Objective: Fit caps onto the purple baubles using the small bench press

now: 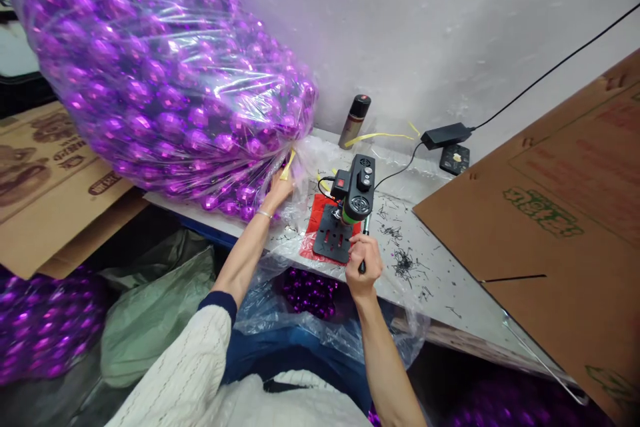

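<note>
My left hand (281, 191) reaches to the gathered neck of a large clear plastic bag (170, 93) full of shiny purple balls. A yellow tie (289, 165) lies at that neck, over my fingers, which are partly hidden by plastic. My right hand (365, 262) is wrapped round the black-ended lever (367, 223) of a small black bench press (361, 188). The press's slotted base plate (332, 235) rests on a red sheet (311, 227). Nothing can be made out on the base plate.
Behind the press stand a spray can (355, 121) and a black power adapter (447, 135) with its cable. Black scraps (403, 263) litter the table (445, 287). A cardboard box (565, 213) fills the right, and folded cardboard (55, 180) lies left. More purple balls (311, 292) sit below the edge.
</note>
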